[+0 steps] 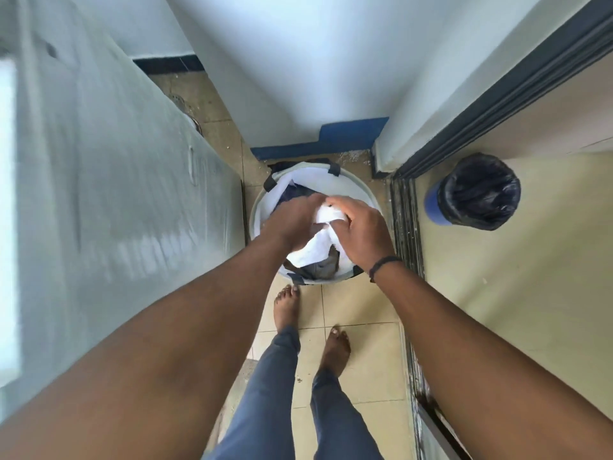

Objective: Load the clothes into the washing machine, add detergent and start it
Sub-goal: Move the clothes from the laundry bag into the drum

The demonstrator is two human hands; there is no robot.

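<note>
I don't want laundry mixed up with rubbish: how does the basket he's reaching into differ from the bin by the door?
The laundry basket is pale with dark handles and holds clothes; the bin is blue, lined with a black bag. Both hands are in the basket; nothing touches the bin. Both are round and stand on the floor.

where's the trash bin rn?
Head view, right side: the blue trash bin with a black liner stands on the floor beyond the door track, right of the laundry basket.

The laundry basket [360, 185] has soft, matt fabric walls with dark woven strap handles, and the white cloth [315, 247] in it looks like nubby towelling. Glossy, crinkled black plastic lines the bin [477, 194], whose blue side is smooth. The beige floor tiles [361, 340] have a dull sheen with gritty specks.
</note>
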